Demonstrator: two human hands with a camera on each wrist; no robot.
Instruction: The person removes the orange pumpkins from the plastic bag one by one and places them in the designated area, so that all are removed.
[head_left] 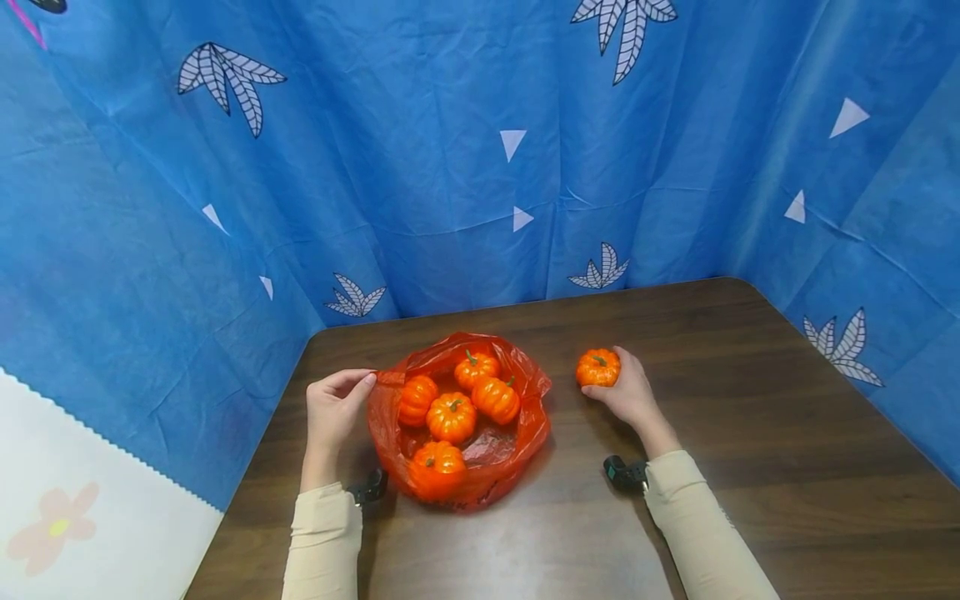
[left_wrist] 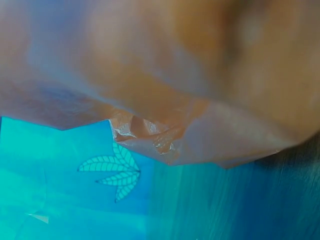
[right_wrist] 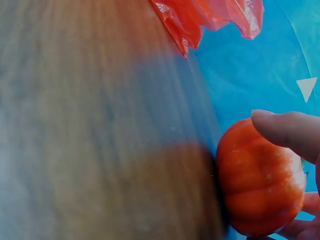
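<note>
A red plastic bag stands with its mouth spread wide, and several small orange pumpkins lie inside. My left hand pinches the bag's left rim between thumb and fingers. In the left wrist view the bag's film fills the upper part, close and blurred. To the right of the bag, my right hand grips a single small pumpkin with a green stem. The right wrist view shows the thumb over one side of this pumpkin and fingers on the other.
A dark wooden table lies under everything. Blue curtains with leaf prints hang behind its far edge and along both sides. At the lower left is a white cloth with a flower print. Both wrists carry a black camera strap.
</note>
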